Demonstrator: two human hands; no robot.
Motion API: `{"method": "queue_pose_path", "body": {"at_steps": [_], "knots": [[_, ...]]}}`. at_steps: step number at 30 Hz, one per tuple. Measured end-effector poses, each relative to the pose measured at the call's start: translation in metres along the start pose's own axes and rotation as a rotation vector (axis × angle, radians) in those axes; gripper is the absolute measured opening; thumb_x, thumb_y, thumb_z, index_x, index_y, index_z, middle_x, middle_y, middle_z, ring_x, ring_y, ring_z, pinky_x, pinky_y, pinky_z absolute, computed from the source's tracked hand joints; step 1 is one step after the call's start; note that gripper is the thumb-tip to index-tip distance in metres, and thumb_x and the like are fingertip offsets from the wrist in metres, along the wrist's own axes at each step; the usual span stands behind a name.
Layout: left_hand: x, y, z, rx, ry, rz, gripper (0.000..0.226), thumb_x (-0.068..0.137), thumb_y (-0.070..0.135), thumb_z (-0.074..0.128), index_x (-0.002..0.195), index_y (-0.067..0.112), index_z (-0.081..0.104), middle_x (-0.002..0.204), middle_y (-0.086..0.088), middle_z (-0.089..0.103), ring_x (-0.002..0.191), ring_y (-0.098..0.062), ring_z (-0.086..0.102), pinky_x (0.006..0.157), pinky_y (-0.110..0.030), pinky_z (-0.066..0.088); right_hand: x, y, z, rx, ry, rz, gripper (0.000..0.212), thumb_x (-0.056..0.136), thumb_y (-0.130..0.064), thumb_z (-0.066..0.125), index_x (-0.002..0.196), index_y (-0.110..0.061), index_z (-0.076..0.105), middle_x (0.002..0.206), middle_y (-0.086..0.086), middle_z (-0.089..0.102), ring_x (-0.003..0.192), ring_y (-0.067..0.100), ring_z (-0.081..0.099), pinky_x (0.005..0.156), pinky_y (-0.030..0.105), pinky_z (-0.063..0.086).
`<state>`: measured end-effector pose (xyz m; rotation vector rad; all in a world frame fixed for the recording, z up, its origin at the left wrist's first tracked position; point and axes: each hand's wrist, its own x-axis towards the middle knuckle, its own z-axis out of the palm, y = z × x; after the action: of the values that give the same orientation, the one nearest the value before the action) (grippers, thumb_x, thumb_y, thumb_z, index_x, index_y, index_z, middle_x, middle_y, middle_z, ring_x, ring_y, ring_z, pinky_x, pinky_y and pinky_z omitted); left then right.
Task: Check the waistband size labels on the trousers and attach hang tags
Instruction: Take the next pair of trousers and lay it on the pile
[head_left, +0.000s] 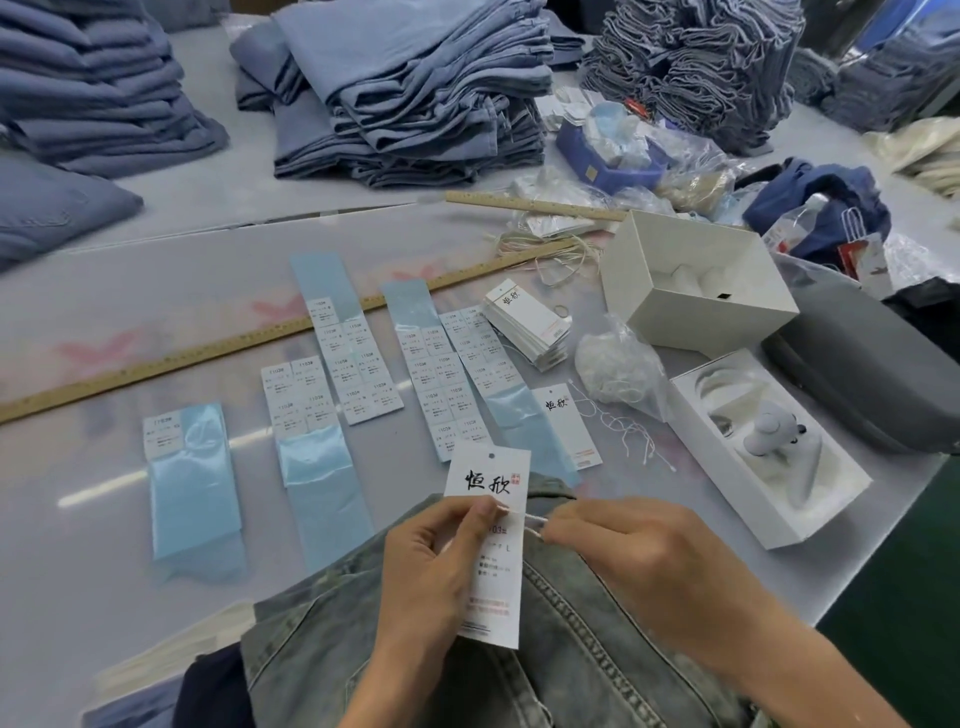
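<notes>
A pair of washed denim trousers (582, 634) lies at the near edge of the table, waistband toward me. Over it I hold a long white hang tag (491, 566) printed with black characters and an "L". My left hand (431, 566) pinches the tag's middle between thumb and fingers. My right hand (623, 551) pinches a thin white string (530, 522) that runs to the tag. A second tag (566, 426) lies flat beyond, and a stack of tags (530, 325) sits farther back.
Blue backing strips with size stickers (358, 364) lie across the table's middle, with a long wooden ruler (156, 364) behind. A bag of strings (618, 369) and white boxes (696, 286) stand right. Folded trouser piles (410, 88) fill the back.
</notes>
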<state>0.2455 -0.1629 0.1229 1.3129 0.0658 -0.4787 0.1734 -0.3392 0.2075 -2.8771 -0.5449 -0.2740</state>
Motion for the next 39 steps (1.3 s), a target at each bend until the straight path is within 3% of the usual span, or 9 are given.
{"method": "queue_pose_path", "body": {"at_steps": [9, 12, 20, 22, 24, 28, 32, 36, 39], "knots": [[-0.002, 0.008, -0.004, -0.013, -0.077, 0.053, 0.017, 0.075, 0.038, 0.075, 0.076, 0.022, 0.082, 0.083, -0.003, 0.079, 0.070, -0.012, 0.072, 0.059, -0.020, 0.053, 0.005, 0.003, -0.019, 0.066, 0.127, -0.200, 0.017, 0.101, -0.006, 0.061, 0.108, -0.008, 0.076, 0.117, 0.002, 0.072, 0.102, 0.014, 0.068, 0.083, 0.027, 0.054], [-0.004, 0.010, 0.001, 0.035, -0.134, 0.098, 0.015, 0.077, 0.034, 0.074, 0.074, 0.021, 0.081, 0.080, -0.002, 0.078, 0.069, -0.009, 0.072, 0.059, -0.016, 0.051, 0.010, 0.001, -0.024, 0.091, 0.192, -0.184, 0.009, 0.098, -0.007, 0.066, 0.100, -0.006, 0.075, 0.106, 0.002, 0.070, 0.090, 0.018, 0.066, 0.078, 0.028, 0.052], [-0.005, 0.006, 0.010, 0.116, -0.143, 0.159, 0.012, 0.081, 0.029, 0.074, 0.074, 0.024, 0.081, 0.081, 0.002, 0.079, 0.074, -0.008, 0.073, 0.065, -0.016, 0.051, 0.020, -0.006, -0.009, 0.844, 0.359, 0.493, 0.020, 0.098, -0.044, 0.062, 0.093, -0.025, 0.065, 0.095, -0.002, 0.069, 0.087, 0.018, 0.068, 0.081, 0.025, 0.054], [-0.005, 0.005, 0.009, 0.168, -0.116, 0.223, 0.011, 0.084, 0.031, 0.075, 0.076, 0.026, 0.081, 0.082, 0.006, 0.079, 0.076, -0.008, 0.073, 0.066, -0.017, 0.052, 0.022, -0.005, -0.003, 0.958, 0.372, 0.612, 0.013, 0.094, -0.037, 0.065, 0.102, -0.028, 0.064, 0.101, -0.002, 0.068, 0.091, 0.016, 0.068, 0.083, 0.025, 0.056], [-0.002, 0.003, 0.006, 0.319, -0.092, 0.444, 0.014, 0.092, 0.033, 0.075, 0.081, 0.027, 0.080, 0.085, 0.013, 0.077, 0.079, -0.007, 0.072, 0.069, -0.020, 0.053, 0.019, -0.003, 0.004, 1.064, 0.229, 0.693, 0.037, 0.085, -0.027, 0.077, 0.117, -0.033, 0.060, 0.109, -0.008, 0.066, 0.099, 0.017, 0.068, 0.086, 0.029, 0.057], [0.004, 0.007, -0.002, 0.525, -0.090, 0.680, 0.019, 0.096, 0.044, 0.062, 0.091, 0.031, 0.073, 0.088, 0.021, 0.070, 0.079, -0.001, 0.068, 0.067, -0.028, 0.054, 0.009, -0.008, 0.018, 0.750, -0.064, 0.639, 0.042, 0.083, -0.013, 0.082, 0.109, -0.043, 0.068, 0.090, -0.009, 0.072, 0.080, 0.013, 0.069, 0.078, 0.028, 0.057], [0.009, 0.007, -0.007, 0.532, -0.090, 0.651, 0.021, 0.096, 0.049, 0.060, 0.092, 0.032, 0.072, 0.089, 0.022, 0.070, 0.080, -0.003, 0.068, 0.066, -0.033, 0.055, 0.003, -0.011, 0.024, 0.691, -0.008, 0.643, 0.014, 0.083, -0.030, 0.078, 0.093, -0.036, 0.071, 0.083, -0.011, 0.071, 0.071, 0.007, 0.064, 0.067, 0.020, 0.051], [0.005, 0.007, -0.006, 0.544, -0.144, 0.664, 0.014, 0.094, 0.044, 0.064, 0.092, 0.033, 0.072, 0.088, 0.022, 0.070, 0.081, -0.001, 0.067, 0.067, -0.025, 0.053, 0.004, -0.016, 0.036, 0.855, 0.104, 0.797, 0.040, 0.075, -0.051, 0.082, 0.109, -0.042, 0.063, 0.099, -0.007, 0.069, 0.074, 0.013, 0.067, 0.067, 0.025, 0.055], [0.003, 0.004, -0.006, 0.590, -0.169, 0.680, 0.013, 0.094, 0.042, 0.065, 0.093, 0.033, 0.073, 0.088, 0.021, 0.070, 0.081, 0.000, 0.066, 0.065, -0.024, 0.053, 0.003, -0.019, 0.046, 0.728, 0.085, 0.799, 0.019, 0.085, -0.036, 0.080, 0.099, -0.039, 0.067, 0.082, -0.007, 0.074, 0.073, 0.013, 0.069, 0.067, 0.023, 0.054]]}}
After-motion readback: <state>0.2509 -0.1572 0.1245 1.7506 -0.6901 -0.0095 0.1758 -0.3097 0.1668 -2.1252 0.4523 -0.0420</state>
